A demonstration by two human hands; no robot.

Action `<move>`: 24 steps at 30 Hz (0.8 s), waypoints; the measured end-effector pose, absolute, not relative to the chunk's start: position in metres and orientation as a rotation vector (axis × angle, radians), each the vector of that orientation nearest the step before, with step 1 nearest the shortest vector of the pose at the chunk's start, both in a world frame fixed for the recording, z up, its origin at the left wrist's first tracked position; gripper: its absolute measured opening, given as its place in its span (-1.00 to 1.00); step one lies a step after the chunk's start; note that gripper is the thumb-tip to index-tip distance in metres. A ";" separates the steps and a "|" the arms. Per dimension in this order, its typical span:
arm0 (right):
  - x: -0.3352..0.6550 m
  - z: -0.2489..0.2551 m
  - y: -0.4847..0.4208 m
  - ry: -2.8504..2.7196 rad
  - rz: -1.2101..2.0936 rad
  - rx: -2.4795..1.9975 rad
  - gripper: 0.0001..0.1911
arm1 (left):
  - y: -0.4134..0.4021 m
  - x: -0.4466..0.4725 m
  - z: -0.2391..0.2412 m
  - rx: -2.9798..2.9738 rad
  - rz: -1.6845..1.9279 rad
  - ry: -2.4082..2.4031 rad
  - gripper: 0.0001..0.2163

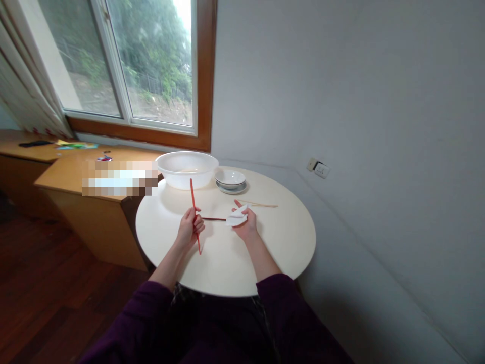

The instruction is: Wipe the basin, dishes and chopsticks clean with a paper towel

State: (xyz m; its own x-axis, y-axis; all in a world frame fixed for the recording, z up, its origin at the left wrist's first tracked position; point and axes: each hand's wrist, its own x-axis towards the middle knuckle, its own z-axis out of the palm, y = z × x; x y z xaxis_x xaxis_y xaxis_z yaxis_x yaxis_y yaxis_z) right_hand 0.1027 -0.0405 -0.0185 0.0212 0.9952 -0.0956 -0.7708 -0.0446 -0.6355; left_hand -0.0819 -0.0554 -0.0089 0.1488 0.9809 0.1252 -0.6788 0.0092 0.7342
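Closed around a red chopstick, my left hand is over the near left of the round table; the chopstick points away from me and its lower end sticks out below the fingers. My right hand grips a folded white cloth, perhaps a tissue. Between both hands runs a thin dark chopstick. Whether it is held or lies on the tabletop I cannot tell. Just beyond my right hand, thin pale chopsticks lie on the table.
On the round white table, a large translucent basin stands at the back left, beside stacked white dishes. A wooden desk adjoins at left, under the window. The wall with a socket borders the right side.
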 end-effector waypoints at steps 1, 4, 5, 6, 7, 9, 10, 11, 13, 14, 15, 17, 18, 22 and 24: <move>0.102 -0.019 -0.041 -0.473 1.520 -0.651 -0.46 | -0.055 -0.082 -0.008 0.771 1.343 0.485 -0.91; 0.099 -0.021 -0.040 -0.498 1.534 -0.740 -0.48 | -0.054 -0.083 -0.007 0.747 1.235 0.430 -0.82; 0.097 -0.021 -0.040 -0.505 1.538 -0.753 -0.49 | -0.054 -0.083 -0.007 0.742 1.210 0.415 -0.77; 0.096 -0.022 -0.040 -0.510 1.539 -0.757 -0.49 | -0.054 -0.083 -0.008 0.744 1.191 0.408 -0.74; 0.094 -0.022 -0.040 -0.512 1.539 -0.757 -0.48 | -0.055 -0.082 -0.008 0.760 1.179 0.414 -0.71; 0.092 -0.022 -0.041 -0.534 1.531 -0.753 -0.47 | -0.056 -0.080 -0.010 0.836 1.173 0.466 -0.69; 0.090 -0.021 -0.042 -0.556 1.524 -0.750 -0.46 | -0.057 -0.078 -0.012 0.889 1.168 0.503 -0.67; 0.089 -0.021 -0.042 -0.587 1.518 -0.748 -0.45 | -0.058 -0.077 -0.013 0.945 1.155 0.542 -0.66; 0.086 -0.021 -0.045 -0.654 1.510 -0.748 -0.43 | -0.059 -0.074 -0.016 1.044 1.108 0.606 -0.65; 0.085 -0.020 -0.046 -0.685 1.512 -0.749 -0.43 | -0.060 -0.072 -0.017 1.079 1.077 0.620 -0.65; 0.084 -0.020 -0.047 -0.711 1.518 -0.749 -0.43 | -0.060 -0.071 -0.018 1.100 1.048 0.625 -0.66; 0.082 -0.019 -0.049 -0.753 1.535 -0.744 -0.43 | -0.060 -0.070 -0.019 1.095 1.020 0.628 -0.69; 0.082 -0.019 -0.050 -0.771 1.546 -0.741 -0.43 | -0.060 -0.069 -0.019 1.075 1.019 0.635 -0.70; 0.080 -0.017 -0.055 -0.850 1.611 -0.709 -0.43 | -0.058 -0.070 -0.019 0.980 1.036 0.669 -0.71; 0.079 -0.015 -0.058 -0.899 1.635 -0.672 -0.45 | -0.057 -0.072 -0.019 0.946 1.042 0.668 -0.67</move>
State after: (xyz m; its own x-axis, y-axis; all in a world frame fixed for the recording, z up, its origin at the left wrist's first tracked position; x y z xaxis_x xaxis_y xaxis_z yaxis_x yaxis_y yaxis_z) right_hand 0.0792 -0.0576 -0.0150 -0.2399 0.9705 0.0241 -0.5402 -0.1128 -0.8339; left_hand -0.0720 -0.0572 -0.0189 0.3772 0.9257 -0.0278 -0.4118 0.1946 0.8903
